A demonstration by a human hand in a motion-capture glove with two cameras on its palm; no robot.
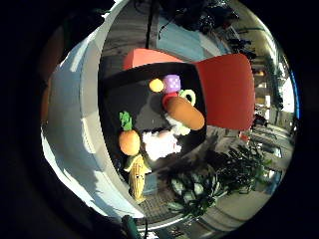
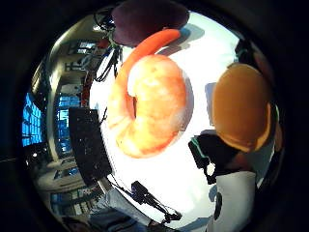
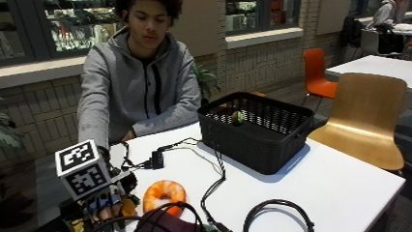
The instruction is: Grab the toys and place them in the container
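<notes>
An orange plush shrimp [image 3: 164, 193] [image 2: 149, 106] lies curled on the white table [image 3: 322, 183]. My gloved right hand [image 3: 103, 210] is low at the table's near left corner, just beside the shrimp. An orange-brown round toy [image 3: 126, 208] [image 2: 241, 106] sits close against the hand. A dark maroon toy [image 3: 169, 223] [image 2: 149, 19] lies by the shrimp's tail. The black woven basket [image 3: 257, 130] [image 2: 87, 140] stands at the far side with a small green toy [image 3: 237, 117] inside. Beyond the table's edge, a black tray [image 1: 119, 94] holds a carrot [image 1: 129, 142], corn [image 1: 137, 174], a purple die [image 1: 172, 83] and other toys.
Black cables [image 3: 212, 179] run across the table between shrimp and basket, with a loop near the front edge. A wooden chair [image 3: 370, 116] stands right of the table, an orange one [image 3: 318, 72] behind. Red chairs [image 1: 227, 89] stand by the tray.
</notes>
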